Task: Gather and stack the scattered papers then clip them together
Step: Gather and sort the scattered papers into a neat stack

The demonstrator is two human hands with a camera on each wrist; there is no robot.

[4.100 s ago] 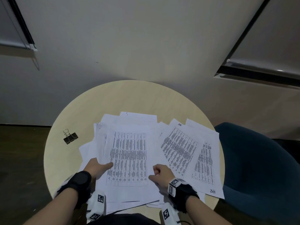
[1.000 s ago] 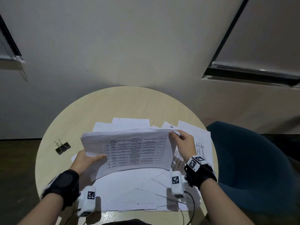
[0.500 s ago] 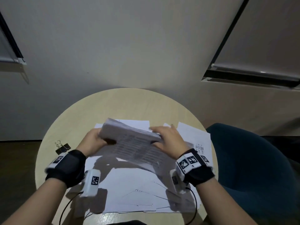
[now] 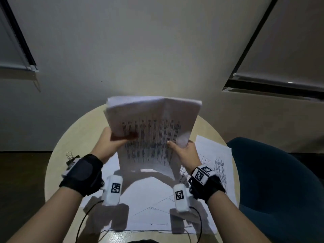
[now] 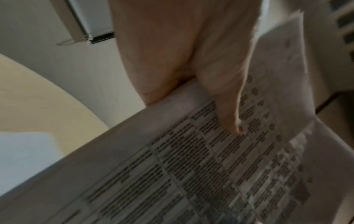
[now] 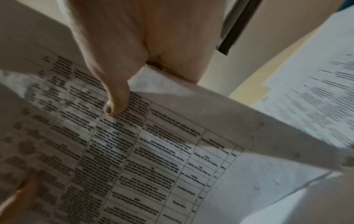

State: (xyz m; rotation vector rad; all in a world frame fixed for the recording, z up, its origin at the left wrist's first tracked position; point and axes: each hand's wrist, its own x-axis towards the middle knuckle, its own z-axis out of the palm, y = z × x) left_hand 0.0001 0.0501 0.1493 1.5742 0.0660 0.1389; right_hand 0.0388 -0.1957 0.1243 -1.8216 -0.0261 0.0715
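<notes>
I hold a thick stack of printed papers (image 4: pixel 152 130) upright above the round table (image 4: pixel 73 137), its lower edge near the sheets below. My left hand (image 4: pixel 112 141) grips its left edge and my right hand (image 4: pixel 182 148) grips its right edge. In the wrist views each thumb presses the printed front of the stack (image 5: pixel 191 159) (image 6: pixel 143 151), with the fingers hidden behind. More loose sheets (image 4: pixel 154 204) lie flat on the table near me and printed sheets (image 4: pixel 215 160) lie at the right. A black binder clip (image 4: pixel 71 156) peeks out behind my left wrist.
The table stands against a pale wall. A dark blue chair (image 4: pixel 280 181) is close on the right. Cables from the wrist cameras trail over the near sheets (image 4: pixel 87 216). Bare tabletop shows at the left and far side.
The stack has been lifted from a flat, sideways hold and turned upright, standing tall above the table. Both hands have shifted to its left and right edges.
</notes>
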